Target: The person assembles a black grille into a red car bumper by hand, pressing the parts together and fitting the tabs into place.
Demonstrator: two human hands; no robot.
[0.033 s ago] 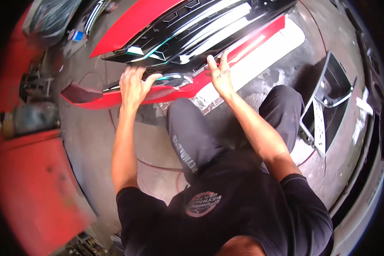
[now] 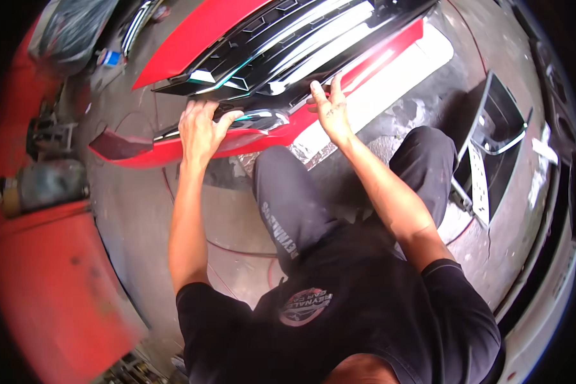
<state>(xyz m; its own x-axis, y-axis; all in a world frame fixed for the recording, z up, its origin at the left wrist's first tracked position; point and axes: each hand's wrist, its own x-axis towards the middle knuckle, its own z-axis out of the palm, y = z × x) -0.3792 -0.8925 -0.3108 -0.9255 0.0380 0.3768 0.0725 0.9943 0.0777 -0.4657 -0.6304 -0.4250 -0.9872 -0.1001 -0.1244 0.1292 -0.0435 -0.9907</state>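
My left hand curls over the bumper, grip unclear; right hand spread, seemingly empty; even pressure advised.

From the wearer's head, the left of two side-by-side fisheye cameras looked steeply down and forward, very near the black shirt at the lower edge and farther from the red-and-black bumper up top, with the floor curving toward the dark round rim.
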